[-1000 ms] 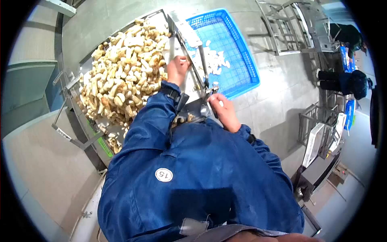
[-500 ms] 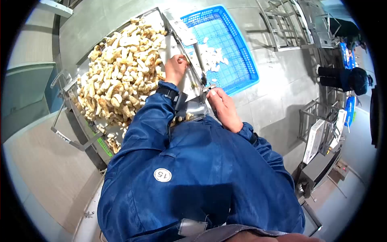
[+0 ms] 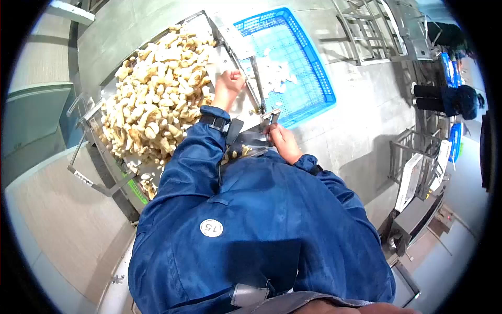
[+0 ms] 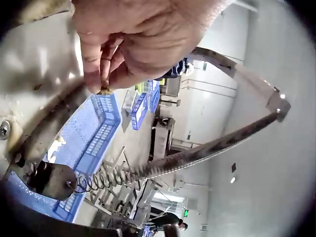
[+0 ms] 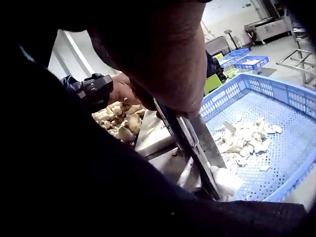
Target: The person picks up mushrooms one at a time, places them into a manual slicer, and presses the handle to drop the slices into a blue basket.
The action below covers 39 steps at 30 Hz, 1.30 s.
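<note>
In the head view my left hand (image 3: 229, 86) is on the metal board between the pale mushroom pile (image 3: 157, 89) and the long cutter blade (image 3: 258, 83). Its thumb and fingertips pinch a small brownish piece (image 4: 105, 91) in the left wrist view, most of it hidden by the fingers. My right hand (image 3: 285, 143) is curled round the cutter's handle at the end nearest my body; in the right wrist view the hand (image 5: 163, 64) hides most of that handle. White slices (image 5: 247, 140) lie in the blue basket (image 5: 291, 106) beyond the blade.
A coil spring (image 4: 101, 182) joins the cutter's metal arm (image 4: 197, 154) in the left wrist view. Metal racks (image 3: 361, 34) stand on the floor to the right, where a person in dark clothes (image 3: 444, 103) is standing. More blue baskets (image 5: 252, 62) are farther off.
My right hand rose toward the blade by half a second ago and is now lower, nearer my body. My left hand has stayed nearly in place, its fingers turned slightly.
</note>
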Each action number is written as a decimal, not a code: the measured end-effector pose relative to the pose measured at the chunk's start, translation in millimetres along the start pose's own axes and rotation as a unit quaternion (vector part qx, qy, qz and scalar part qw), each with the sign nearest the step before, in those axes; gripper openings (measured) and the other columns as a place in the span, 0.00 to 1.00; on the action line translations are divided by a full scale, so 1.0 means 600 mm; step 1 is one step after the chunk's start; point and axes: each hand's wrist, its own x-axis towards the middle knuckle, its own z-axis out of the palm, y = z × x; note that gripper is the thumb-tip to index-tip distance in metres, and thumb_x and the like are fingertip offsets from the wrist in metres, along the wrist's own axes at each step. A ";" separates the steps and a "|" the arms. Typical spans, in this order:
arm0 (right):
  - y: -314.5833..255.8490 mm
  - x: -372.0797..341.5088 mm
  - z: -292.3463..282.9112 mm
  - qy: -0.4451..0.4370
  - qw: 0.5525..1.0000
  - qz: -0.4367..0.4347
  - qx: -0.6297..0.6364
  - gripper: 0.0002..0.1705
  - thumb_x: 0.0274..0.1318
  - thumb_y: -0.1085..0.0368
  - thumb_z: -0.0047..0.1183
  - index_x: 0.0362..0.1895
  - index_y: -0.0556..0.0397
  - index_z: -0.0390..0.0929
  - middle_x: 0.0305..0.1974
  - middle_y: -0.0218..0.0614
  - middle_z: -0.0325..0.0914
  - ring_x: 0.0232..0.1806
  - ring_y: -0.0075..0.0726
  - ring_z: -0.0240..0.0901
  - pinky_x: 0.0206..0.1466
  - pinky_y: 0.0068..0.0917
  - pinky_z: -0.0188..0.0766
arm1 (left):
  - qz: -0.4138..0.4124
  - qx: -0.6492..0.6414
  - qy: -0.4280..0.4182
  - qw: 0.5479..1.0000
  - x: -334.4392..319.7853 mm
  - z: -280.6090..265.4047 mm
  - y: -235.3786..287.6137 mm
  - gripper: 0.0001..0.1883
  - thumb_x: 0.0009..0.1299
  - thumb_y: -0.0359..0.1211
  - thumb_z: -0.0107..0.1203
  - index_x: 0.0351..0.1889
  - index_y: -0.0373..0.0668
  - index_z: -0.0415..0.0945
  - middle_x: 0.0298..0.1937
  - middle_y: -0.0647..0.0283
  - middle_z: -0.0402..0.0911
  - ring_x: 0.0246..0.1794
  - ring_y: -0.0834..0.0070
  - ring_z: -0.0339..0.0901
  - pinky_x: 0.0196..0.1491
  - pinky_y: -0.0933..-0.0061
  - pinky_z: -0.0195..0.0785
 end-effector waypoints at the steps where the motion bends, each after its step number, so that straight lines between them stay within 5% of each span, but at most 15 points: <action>1: -0.002 -0.001 0.002 0.005 1.000 -0.002 -0.003 0.18 0.69 0.57 0.37 0.36 0.54 0.76 0.22 0.25 0.65 0.25 0.22 0.59 0.30 0.24 0.59 | -0.006 -0.007 -0.044 0.999 -0.012 -0.013 0.033 0.17 0.65 0.30 0.56 0.51 0.31 0.73 0.34 0.62 0.81 0.31 0.79 0.78 0.36 0.79 0.72; 3: -0.003 0.000 0.000 -0.001 1.000 0.008 0.004 0.17 0.69 0.57 0.38 0.37 0.54 0.77 0.22 0.25 0.65 0.25 0.21 0.60 0.30 0.23 0.59 | 0.050 0.022 -0.060 0.997 -0.012 -0.035 0.031 0.19 0.68 0.29 0.57 0.55 0.31 0.71 0.44 0.57 0.78 0.40 0.76 0.78 0.44 0.75 0.75; 4: 0.001 0.001 0.000 -0.004 1.000 0.016 0.012 0.17 0.69 0.57 0.38 0.37 0.54 0.77 0.22 0.24 0.65 0.25 0.20 0.60 0.30 0.23 0.59 | 0.012 0.001 -0.052 0.999 -0.034 -0.049 0.068 0.19 0.69 0.29 0.56 0.57 0.32 0.71 0.47 0.57 0.77 0.41 0.75 0.77 0.45 0.74 0.75; 13: -0.004 0.005 0.002 0.004 1.000 -0.004 -0.012 0.19 0.67 0.60 0.34 0.34 0.57 0.76 0.22 0.26 0.65 0.25 0.19 0.60 0.30 0.21 0.59 | -0.010 0.142 -0.009 0.990 -0.204 -0.264 0.091 0.13 0.69 0.32 0.55 0.47 0.35 0.78 0.34 0.62 0.83 0.31 0.81 0.79 0.35 0.79 0.72; 15: -0.014 -0.001 0.007 0.007 1.000 0.021 0.010 0.19 0.67 0.60 0.34 0.34 0.58 0.76 0.21 0.26 0.65 0.24 0.19 0.60 0.29 0.21 0.59 | -0.074 0.205 -0.014 0.976 -0.255 -0.274 0.083 0.11 0.67 0.32 0.56 0.46 0.38 0.79 0.35 0.60 0.83 0.31 0.77 0.80 0.35 0.76 0.72; 19: -0.002 0.003 0.008 0.022 1.000 0.016 0.011 0.21 0.70 0.57 0.35 0.34 0.58 0.76 0.19 0.23 0.63 0.22 0.18 0.57 0.26 0.20 0.57 | 0.127 0.457 -0.001 0.880 -0.308 -0.274 0.013 0.11 0.63 0.30 0.58 0.44 0.45 0.79 0.38 0.59 0.79 0.34 0.63 0.79 0.37 0.67 0.73; 26: -0.013 -0.002 0.013 0.031 1.000 -0.004 0.004 0.21 0.71 0.55 0.37 0.36 0.57 0.76 0.18 0.21 0.61 0.19 0.16 0.54 0.24 0.19 0.53 | 0.105 0.511 -0.066 0.850 -0.336 -0.233 -0.028 0.10 0.63 0.30 0.56 0.43 0.46 0.77 0.39 0.59 0.75 0.37 0.58 0.78 0.38 0.60 0.72; 30: -0.002 0.002 0.009 0.052 0.997 0.000 -0.055 0.21 0.70 0.54 0.38 0.35 0.55 0.77 0.19 0.22 0.65 0.21 0.16 0.57 0.24 0.20 0.55 | 0.092 0.577 -0.125 0.802 -0.335 -0.198 -0.041 0.15 0.66 0.29 0.49 0.51 0.48 0.73 0.43 0.59 0.71 0.47 0.61 0.74 0.43 0.60 0.73; 34: -0.009 -0.001 0.013 0.057 0.998 0.009 -0.030 0.21 0.69 0.52 0.39 0.35 0.54 0.78 0.20 0.23 0.66 0.22 0.17 0.59 0.24 0.21 0.55 | 0.134 0.571 -0.110 0.802 -0.329 -0.194 -0.053 0.15 0.66 0.30 0.50 0.50 0.46 0.74 0.42 0.59 0.71 0.47 0.62 0.73 0.44 0.61 0.73; 37: 0.000 0.001 0.011 0.050 0.999 0.010 -0.005 0.22 0.69 0.52 0.39 0.34 0.54 0.78 0.20 0.22 0.65 0.22 0.16 0.58 0.25 0.20 0.55 | 0.100 0.430 -0.145 0.885 -0.316 -0.200 -0.033 0.13 0.64 0.31 0.59 0.46 0.43 0.75 0.40 0.60 0.76 0.41 0.66 0.77 0.42 0.68 0.73; 39: 0.000 0.000 0.011 0.046 0.999 0.012 0.004 0.22 0.69 0.52 0.39 0.34 0.55 0.78 0.21 0.23 0.65 0.23 0.18 0.59 0.27 0.21 0.57 | -0.066 0.204 -0.189 0.958 -0.298 -0.193 0.001 0.11 0.67 0.29 0.58 0.45 0.40 0.73 0.41 0.62 0.78 0.38 0.76 0.77 0.42 0.76 0.73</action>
